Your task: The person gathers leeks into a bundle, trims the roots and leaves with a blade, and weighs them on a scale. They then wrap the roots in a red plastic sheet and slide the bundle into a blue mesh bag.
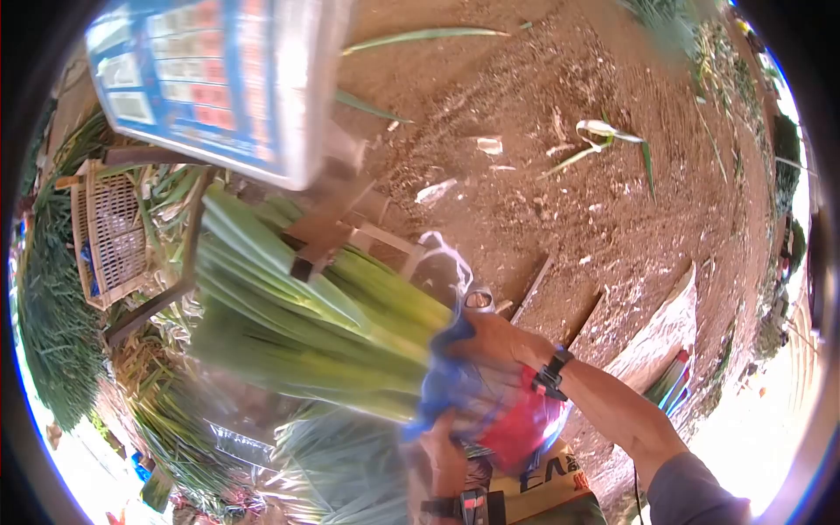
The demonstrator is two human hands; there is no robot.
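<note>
A large bundle of green onions (pixel 350 324) stretches across the middle, its leafy tops toward the left and smeared by motion. Blue and red plastic (pixel 503 424) covers its right end. My right hand (pixel 499 339), with a dark watch band at the wrist, is closed around this covered end from above. Below it, my left hand (pixel 444 451) grips the lower side of the same end; its fingers are blurred and partly hidden. Beyond the leaves stands a scale's display head (pixel 206 83) with a blue panel of keys. White string (pixel 446 258) shows beside the bundle.
A wicker basket (pixel 114 232) stands at the left, near heaps of green onions (pixel 61 297). More leaves (pixel 350 459) lie below the bundle. A printed sack (pixel 542 481) is close to me. Brown soil (pixel 525 114) with scattered leaf scraps spreads ahead.
</note>
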